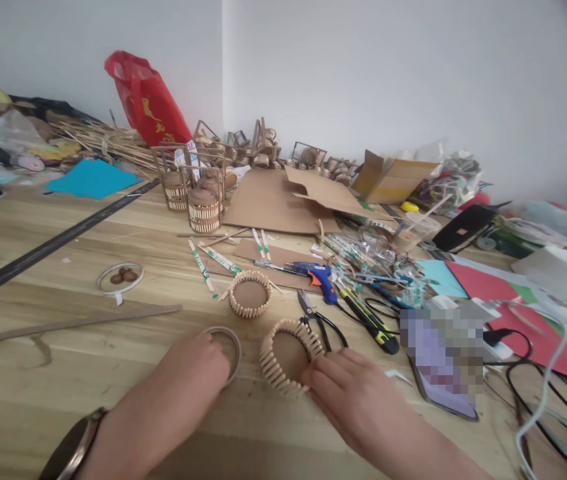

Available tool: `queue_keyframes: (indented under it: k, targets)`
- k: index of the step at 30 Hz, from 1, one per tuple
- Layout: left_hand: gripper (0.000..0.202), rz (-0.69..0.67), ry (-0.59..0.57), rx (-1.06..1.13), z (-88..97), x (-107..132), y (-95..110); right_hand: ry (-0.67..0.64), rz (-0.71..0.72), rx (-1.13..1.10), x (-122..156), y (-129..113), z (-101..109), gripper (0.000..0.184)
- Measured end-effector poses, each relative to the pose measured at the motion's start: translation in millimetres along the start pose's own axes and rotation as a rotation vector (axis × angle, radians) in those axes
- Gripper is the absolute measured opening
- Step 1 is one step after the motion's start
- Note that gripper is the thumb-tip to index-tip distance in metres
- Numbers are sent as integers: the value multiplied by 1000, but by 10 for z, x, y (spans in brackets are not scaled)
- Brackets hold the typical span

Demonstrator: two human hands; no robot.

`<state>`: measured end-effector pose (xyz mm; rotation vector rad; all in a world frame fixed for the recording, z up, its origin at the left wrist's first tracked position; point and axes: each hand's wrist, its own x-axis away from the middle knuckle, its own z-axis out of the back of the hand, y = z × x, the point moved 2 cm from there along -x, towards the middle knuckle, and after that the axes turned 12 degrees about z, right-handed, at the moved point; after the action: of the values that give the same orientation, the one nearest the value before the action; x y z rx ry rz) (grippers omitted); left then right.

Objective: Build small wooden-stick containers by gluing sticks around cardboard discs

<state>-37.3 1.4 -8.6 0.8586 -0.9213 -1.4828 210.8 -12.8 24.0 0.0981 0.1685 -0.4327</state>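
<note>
My left hand [190, 377] rests on the wooden table [63, 373], its fingers curled over a thin ring of tape [233, 343]. My right hand [350, 390] lies just right of a small round basket of wooden sticks [288, 357] with a cardboard bottom, fingers pressed against its near right rim. A second, similar stick basket [250, 293] sits a little farther back, untouched. Black-handled scissors [318, 320] lie just behind my right hand. A watch is on my left wrist.
A blue glue gun [319, 275], a yellow-black utility knife [370, 320], a phone [443, 367], cables and coloured paper crowd the right. Cardboard sheets [273, 200], finished stick lanterns [203, 200], a red bag [146, 100] and bamboo sticks stand at the back. A tape ring with nuts [119, 277] lies left.
</note>
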Motion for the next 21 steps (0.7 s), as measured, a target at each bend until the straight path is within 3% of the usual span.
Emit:
queue_keyframes:
  k: [1,2,4,7,10,13,16,21]
  targets:
    - [15,-16,-20,-72,19,2,59,0,3,-1,15,-52,-46,21]
    - [16,-60,-101,-302,13,10,132,10,8,-7,29,-89,-78,22]
    - [19,-124,-157,-691,1,30,288,52,9,-42,61,-117,-92,23]
    - [7,-211,-267,-957,-56,75,523,139,-68,-115,136,-41,-39,27]
    - [6,-249,-345,-1018,-149,123,675,154,-350,-104,227,137,-44,23]
    - [14,-345,-360,-1074,-276,162,698,-53,-622,-97,250,280,-175,20]
    - [13,-451,-374,-1106,-397,170,644,-230,-773,-152,182,355,-299,26]
    - [16,-493,-478,-1094,-482,134,602,-273,-874,-201,59,491,-340,32]
